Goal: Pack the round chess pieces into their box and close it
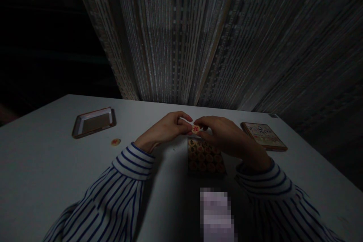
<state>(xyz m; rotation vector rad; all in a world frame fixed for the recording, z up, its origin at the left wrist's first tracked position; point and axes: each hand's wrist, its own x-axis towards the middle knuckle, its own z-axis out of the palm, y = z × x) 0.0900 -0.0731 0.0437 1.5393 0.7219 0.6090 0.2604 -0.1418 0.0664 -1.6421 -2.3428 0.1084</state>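
Between my two hands is a round xiangqi piece (195, 129) with a red character facing up. The fingers of my left hand (172, 125) pinch its left edge, while those of my right hand (219, 130) grip it from the right. Just below them lies a box of xiangqi pieces (206, 172), filled with rows of round discs. My right hand covers part of its upper right corner. One loose xiangqi piece (115, 142) rests on the table to the left of my left wrist.
A shallow rectangular tray or lid (93, 122) lies at the left on the white table (56, 166). Off to the right is a flat box with printed writing (264, 136). A string curtain (176, 38) hangs behind the far table edge. Blurred pixels cover a patch at bottom centre.
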